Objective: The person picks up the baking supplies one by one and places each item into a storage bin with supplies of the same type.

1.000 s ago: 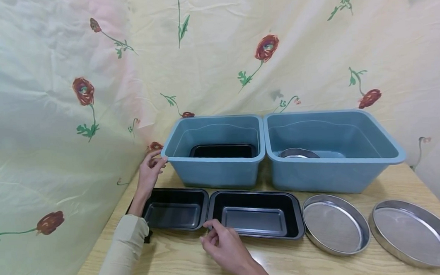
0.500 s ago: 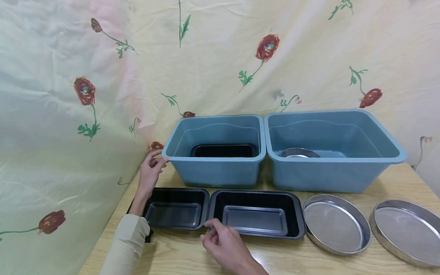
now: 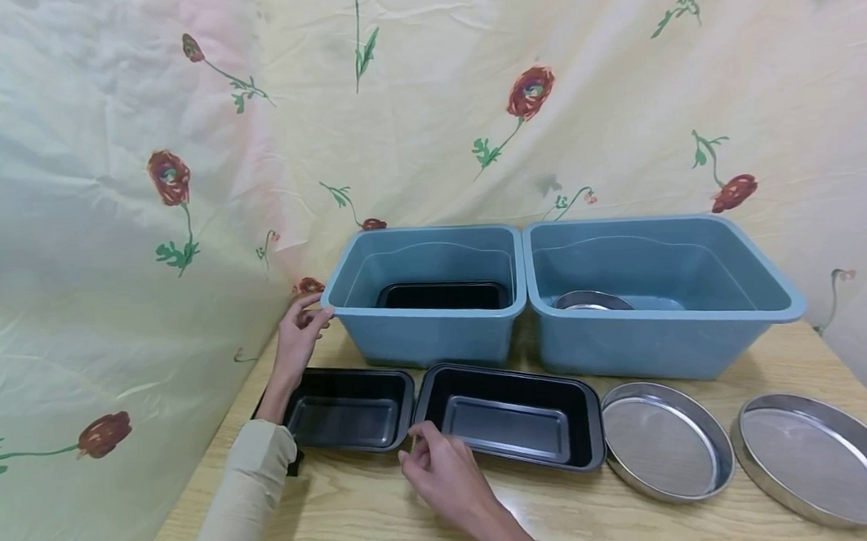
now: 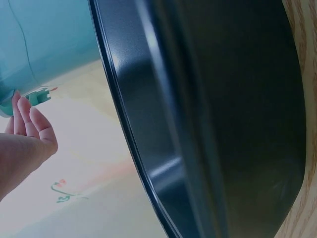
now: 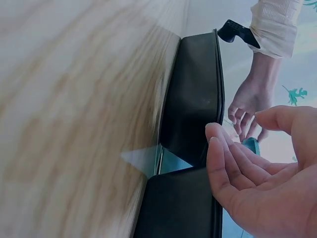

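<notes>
Head: left hand pinches rim corner of blue rectangular plastic tub, right hand at corner of black rectangular metal pan extending rightward from it; left wrist: second black metal pan below left hand; right wrist: fingers curled, thumb apart, can't tell if gripping.

A cloth-lined tabletop corner is filling the view, looking more like a makeshift booth than a furnished room; whether it is belonging to a home, kitchen or studio cannot be told. Cream fabric printed with red poppies and green stems is hanging in soft wrinkles behind and at the sides, like walls. A pale wood-grain table is reaching close to it. Kitchen-type wares are resting on top: black rectangular metal pans and round, shallow, silver-coloured metal pans, with a blue plastic tub and a second blue plastic tub standing behind.
</notes>
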`<state>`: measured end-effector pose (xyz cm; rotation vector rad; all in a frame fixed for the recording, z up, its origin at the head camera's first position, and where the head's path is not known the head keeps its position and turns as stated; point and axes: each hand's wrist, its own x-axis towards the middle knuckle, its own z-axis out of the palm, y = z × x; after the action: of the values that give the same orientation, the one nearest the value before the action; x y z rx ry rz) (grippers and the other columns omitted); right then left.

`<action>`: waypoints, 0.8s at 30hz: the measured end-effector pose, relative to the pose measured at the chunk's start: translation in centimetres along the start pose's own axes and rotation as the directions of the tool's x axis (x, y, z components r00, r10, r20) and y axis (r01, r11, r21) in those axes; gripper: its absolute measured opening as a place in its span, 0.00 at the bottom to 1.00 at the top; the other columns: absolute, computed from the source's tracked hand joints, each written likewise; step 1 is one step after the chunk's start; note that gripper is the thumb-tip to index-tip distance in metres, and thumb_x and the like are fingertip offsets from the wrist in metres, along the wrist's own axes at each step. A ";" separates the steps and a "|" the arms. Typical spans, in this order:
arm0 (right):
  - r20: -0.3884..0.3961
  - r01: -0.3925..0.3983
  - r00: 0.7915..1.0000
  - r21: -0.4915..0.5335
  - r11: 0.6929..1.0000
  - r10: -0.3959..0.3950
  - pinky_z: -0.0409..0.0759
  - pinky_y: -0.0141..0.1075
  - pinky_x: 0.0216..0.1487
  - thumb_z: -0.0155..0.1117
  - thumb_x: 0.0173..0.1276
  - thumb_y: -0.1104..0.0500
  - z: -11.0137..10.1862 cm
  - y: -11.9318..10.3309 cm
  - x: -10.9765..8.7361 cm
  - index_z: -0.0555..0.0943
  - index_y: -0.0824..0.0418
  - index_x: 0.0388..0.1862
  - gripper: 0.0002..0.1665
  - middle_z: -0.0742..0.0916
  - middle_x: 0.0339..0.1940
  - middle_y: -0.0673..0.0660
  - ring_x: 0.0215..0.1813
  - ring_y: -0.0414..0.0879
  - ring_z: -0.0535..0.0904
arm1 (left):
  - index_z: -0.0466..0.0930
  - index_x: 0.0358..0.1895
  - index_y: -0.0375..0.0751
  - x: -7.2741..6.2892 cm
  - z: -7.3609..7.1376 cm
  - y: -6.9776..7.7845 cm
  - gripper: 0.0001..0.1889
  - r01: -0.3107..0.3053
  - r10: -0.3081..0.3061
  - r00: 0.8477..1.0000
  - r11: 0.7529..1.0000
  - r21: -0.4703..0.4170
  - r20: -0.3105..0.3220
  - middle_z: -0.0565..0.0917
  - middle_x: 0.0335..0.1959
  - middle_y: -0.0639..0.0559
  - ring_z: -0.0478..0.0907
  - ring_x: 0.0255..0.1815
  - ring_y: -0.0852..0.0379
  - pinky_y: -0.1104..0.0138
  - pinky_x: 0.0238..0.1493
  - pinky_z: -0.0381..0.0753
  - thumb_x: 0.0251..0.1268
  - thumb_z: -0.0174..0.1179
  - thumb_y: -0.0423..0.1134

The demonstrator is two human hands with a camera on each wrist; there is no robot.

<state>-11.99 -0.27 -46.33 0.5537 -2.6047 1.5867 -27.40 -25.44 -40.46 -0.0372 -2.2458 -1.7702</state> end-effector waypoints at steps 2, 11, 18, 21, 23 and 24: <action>-0.008 0.000 1.000 -0.007 1.000 0.000 0.81 0.32 0.34 0.67 0.72 0.61 0.1 0.1 0.1 0.81 0.71 0.55 0.18 0.88 0.32 0.48 0.30 0.32 0.82 | 0.74 0.68 0.35 0.0 0.0 0.0 0.24 0.008 -0.008 1.000 1.000 0.001 0.005 0.87 0.45 0.47 0.80 0.45 0.53 0.68 0.45 0.75 0.77 0.62 0.44; -0.028 -0.027 0.999 -0.013 1.000 0.027 0.81 0.32 0.33 0.69 0.70 0.62 0.2 0.2 0.6 0.80 0.74 0.58 0.22 0.88 0.32 0.50 0.31 0.33 0.83 | 0.73 0.69 0.32 -0.1 0.0 1.0 0.24 0.055 -0.055 0.998 0.998 -0.016 0.023 0.87 0.43 0.51 0.79 0.43 0.56 0.68 0.45 0.75 0.78 0.61 0.40; -0.025 -0.047 0.999 -0.012 0.999 0.047 0.81 0.32 0.32 0.70 0.70 0.62 0.4 0.3 1.0 0.78 0.76 0.60 0.25 0.88 0.32 0.51 0.29 0.33 0.82 | 0.73 0.69 0.32 -0.4 -0.1 1.4 0.23 0.057 -0.056 0.998 0.998 -0.022 0.030 0.87 0.41 0.54 0.80 0.42 0.57 0.67 0.45 0.75 0.78 0.61 0.39; -0.026 -0.057 0.998 -0.016 0.998 0.057 0.81 0.32 0.32 0.70 0.70 0.62 0.4 0.2 1.1 0.78 0.76 0.60 0.26 0.88 0.32 0.51 0.30 0.33 0.82 | 0.72 0.69 0.31 -0.4 -0.1 1.6 0.23 0.066 -0.065 0.997 0.998 -0.021 0.033 0.87 0.42 0.51 0.79 0.42 0.57 0.68 0.45 0.75 0.78 0.60 0.38; -0.028 -0.063 0.998 -0.022 0.998 0.062 0.81 0.32 0.33 0.70 0.70 0.61 0.5 0.2 1.2 0.78 0.77 0.60 0.26 0.88 0.31 0.51 0.30 0.34 0.83 | 0.72 0.69 0.32 -0.2 -0.1 1.0 0.23 0.063 -0.063 0.998 0.998 -0.015 0.030 0.87 0.43 0.49 0.79 0.41 0.60 0.68 0.45 0.75 0.78 0.60 0.39; -0.029 -0.061 0.998 -0.025 0.998 0.061 0.82 0.33 0.33 0.70 0.70 0.62 0.5 0.2 1.2 0.78 0.77 0.60 0.26 0.88 0.31 0.51 0.29 0.34 0.83 | 0.72 0.70 0.33 -0.1 -0.1 0.8 0.23 0.059 -0.059 0.998 0.998 -0.013 0.027 0.87 0.45 0.48 0.79 0.40 0.62 0.67 0.45 0.75 0.78 0.60 0.40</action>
<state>-13.08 -0.98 -46.49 0.4509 -2.6417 1.5637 -27.08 -25.28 -39.70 0.0029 -2.2760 -1.8258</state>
